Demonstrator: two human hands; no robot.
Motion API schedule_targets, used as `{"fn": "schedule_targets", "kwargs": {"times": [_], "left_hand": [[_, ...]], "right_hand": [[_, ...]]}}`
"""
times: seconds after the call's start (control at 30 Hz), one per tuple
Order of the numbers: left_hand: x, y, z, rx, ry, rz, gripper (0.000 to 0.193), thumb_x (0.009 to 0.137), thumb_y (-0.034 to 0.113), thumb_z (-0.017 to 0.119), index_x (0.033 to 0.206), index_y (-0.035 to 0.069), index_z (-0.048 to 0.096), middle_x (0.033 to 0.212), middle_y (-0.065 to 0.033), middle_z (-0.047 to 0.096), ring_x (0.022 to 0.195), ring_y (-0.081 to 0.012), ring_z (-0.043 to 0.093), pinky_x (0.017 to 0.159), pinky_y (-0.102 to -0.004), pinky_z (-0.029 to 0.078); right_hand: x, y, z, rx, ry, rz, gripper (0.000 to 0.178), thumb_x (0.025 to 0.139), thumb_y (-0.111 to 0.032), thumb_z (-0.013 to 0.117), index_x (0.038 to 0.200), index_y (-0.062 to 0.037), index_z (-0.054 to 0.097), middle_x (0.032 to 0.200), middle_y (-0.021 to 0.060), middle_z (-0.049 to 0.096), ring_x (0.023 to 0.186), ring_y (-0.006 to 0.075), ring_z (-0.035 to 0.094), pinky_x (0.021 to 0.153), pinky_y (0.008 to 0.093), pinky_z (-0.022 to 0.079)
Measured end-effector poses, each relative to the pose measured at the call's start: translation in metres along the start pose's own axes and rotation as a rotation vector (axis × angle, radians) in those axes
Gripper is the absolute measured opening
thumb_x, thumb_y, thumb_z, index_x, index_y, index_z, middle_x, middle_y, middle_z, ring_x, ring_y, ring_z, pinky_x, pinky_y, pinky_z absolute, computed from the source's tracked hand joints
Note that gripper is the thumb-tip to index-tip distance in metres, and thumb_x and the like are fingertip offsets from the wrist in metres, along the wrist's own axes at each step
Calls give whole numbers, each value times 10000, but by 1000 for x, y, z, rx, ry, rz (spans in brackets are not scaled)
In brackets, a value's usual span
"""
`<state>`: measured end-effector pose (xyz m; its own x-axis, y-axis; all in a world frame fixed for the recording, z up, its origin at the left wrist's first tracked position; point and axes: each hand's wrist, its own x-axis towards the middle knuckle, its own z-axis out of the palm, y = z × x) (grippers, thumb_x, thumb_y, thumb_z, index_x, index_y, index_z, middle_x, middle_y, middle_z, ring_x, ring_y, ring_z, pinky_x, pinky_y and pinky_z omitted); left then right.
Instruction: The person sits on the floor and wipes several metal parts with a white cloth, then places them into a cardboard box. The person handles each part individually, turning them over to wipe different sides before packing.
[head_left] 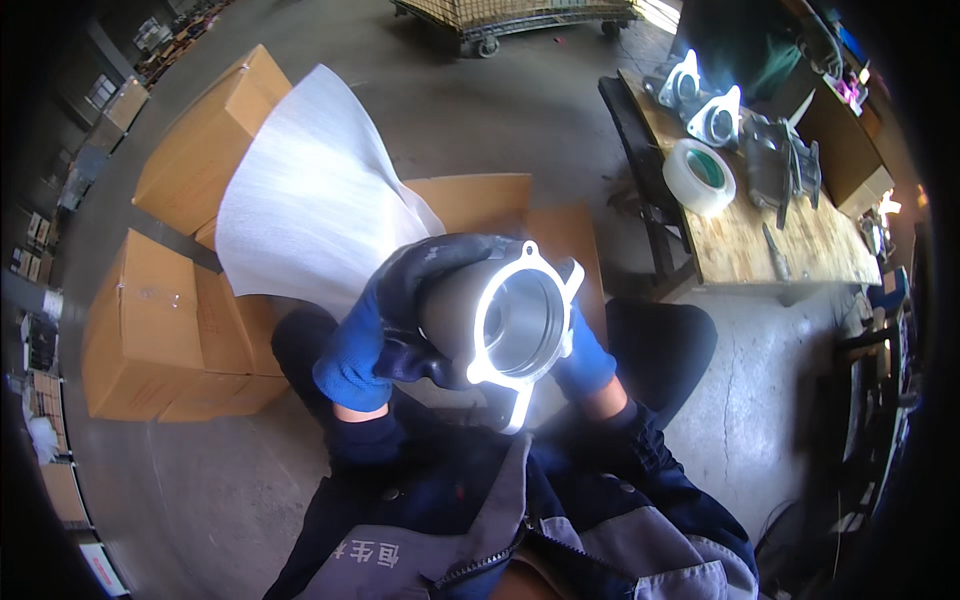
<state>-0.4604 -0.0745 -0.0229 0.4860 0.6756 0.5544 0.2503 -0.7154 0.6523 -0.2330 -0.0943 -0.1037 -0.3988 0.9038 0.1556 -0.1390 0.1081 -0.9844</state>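
A silvery cast metal housing (515,322), round and hollow with lugs on its flange, is held up before my body, its open bore facing me. My left hand (392,318), in a blue glove with a black coated palm, wraps round its left side. My right hand (586,358), gloved alike, grips it from the right; the flange hides most of those fingers. A white foam sheet (310,190) stands curved just beyond my left hand, its lower edge running behind that hand. Whether the left fingers also pinch the sheet, I cannot tell.
Cardboard boxes (155,335) stand on the left, and an opened carton (475,192) lies beyond the housing. On the right, a wooden bench (735,262) carries a tape roll (699,178), metal castings (716,118) and a thin tool (775,252). A wheeled cage cart (520,15) is far ahead.
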Motion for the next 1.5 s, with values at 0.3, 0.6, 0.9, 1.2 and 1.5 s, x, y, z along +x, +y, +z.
{"fn": "schedule_targets", "kwargs": {"times": [0.3,0.6,0.9,1.2,1.5], "left_hand": [[7,-76,-2,36,45,-102,762,797,198,798,1443,68,416,1337,-179,573,1252,-316,560,1069,-399,450],[-61,-173,-38,1031,-145,-671,698,838,330,652,1471,153,418,1375,-215,536,1263,-378,519,1106,-484,360],[-66,-165,-51,729,-30,-819,679,808,135,695,1441,99,451,1319,-229,565,1190,-397,553,1023,-468,459],[-72,-167,-54,609,12,-731,731,789,76,725,1449,80,412,1353,-164,556,1215,-395,537,1037,-478,448],[-78,-187,-64,684,266,-360,557,925,108,597,1428,31,371,1210,-262,608,936,-322,696,804,-385,604]], "right_hand": [[45,19,-20,-158,251,-25,325,862,-79,723,1156,27,634,1045,107,712,940,187,687,854,341,570],[104,159,-76,-226,395,746,248,837,-30,740,1069,33,678,950,77,710,792,158,669,665,314,558],[205,323,-55,-686,225,1048,419,799,-312,721,1090,-10,710,1109,226,697,1079,347,670,879,418,535],[204,413,-66,-1004,259,871,419,817,-375,696,1005,-2,726,1092,272,671,1078,408,643,886,469,533],[194,318,-1,-1667,-31,595,491,811,-505,694,1055,-79,702,1013,204,711,944,367,693,809,465,547]]}}
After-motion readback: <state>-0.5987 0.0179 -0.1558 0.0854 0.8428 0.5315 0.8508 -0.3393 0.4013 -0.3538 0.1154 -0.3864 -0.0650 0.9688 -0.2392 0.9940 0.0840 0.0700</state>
